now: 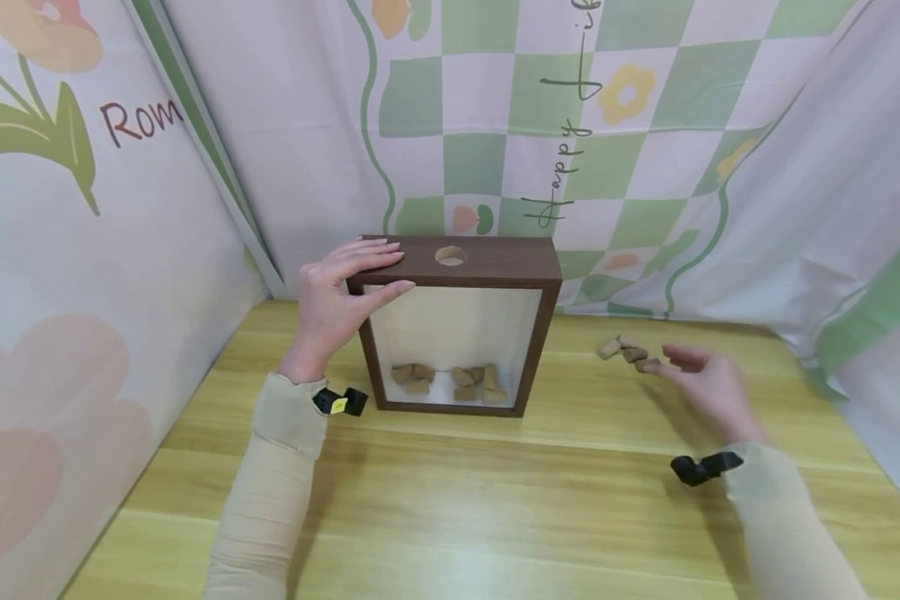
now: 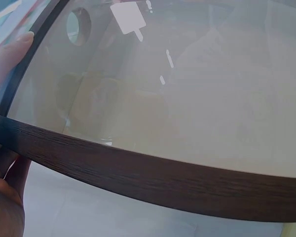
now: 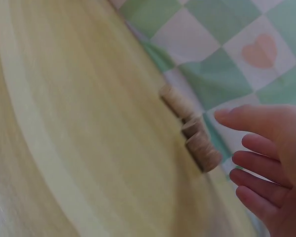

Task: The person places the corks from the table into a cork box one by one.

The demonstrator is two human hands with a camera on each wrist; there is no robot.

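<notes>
A dark brown wooden shadow box (image 1: 510, 260) with a clear front stands upright on the table. Its top has a round hole (image 1: 452, 257), and several wine corks (image 1: 465, 392) lie inside at the bottom. My left hand (image 1: 333, 292) grips the top left corner, fingers over the top and thumb along the front. The left wrist view shows the dark frame (image 2: 138, 173) close up. To the right of the box, my right hand (image 1: 708, 387) reaches over loose corks (image 1: 634, 355), its fingers relaxed. In the right wrist view, these corks (image 3: 203, 153) lie just beyond the thumb and fingertips.
The wooden tabletop (image 1: 465, 508) stretches in front of the box. Behind it hangs a green and white checked curtain (image 1: 474, 162). A floral cloth (image 1: 60, 275) stands along the left side, and more pale cloth (image 1: 870, 192) hangs at the right.
</notes>
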